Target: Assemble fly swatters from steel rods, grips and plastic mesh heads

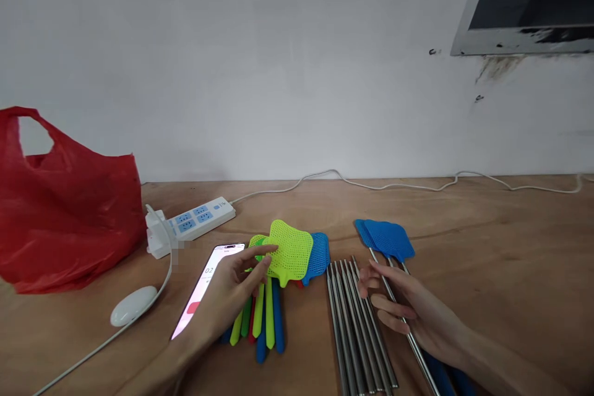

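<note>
My left hand [234, 294] pinches the neck of a yellow-green fly swatter head [291, 250], which lies atop a pile of coloured swatter heads with green, red and blue plastic handles [264, 322]. A blue swatter head [318, 257] peeks out behind it. My right hand [411, 309] lies on a row of several bare steel rods [355, 322], fingers curled round the metal rod of an assembled blue fly swatter [387, 238], whose mesh head points away from me.
On the wooden table [487, 260], a lit phone [204, 288] lies left of the pile. A white power strip [192, 223], its cable and a white oval object [133, 305] sit further left. A red plastic bag [65, 204] stands at far left.
</note>
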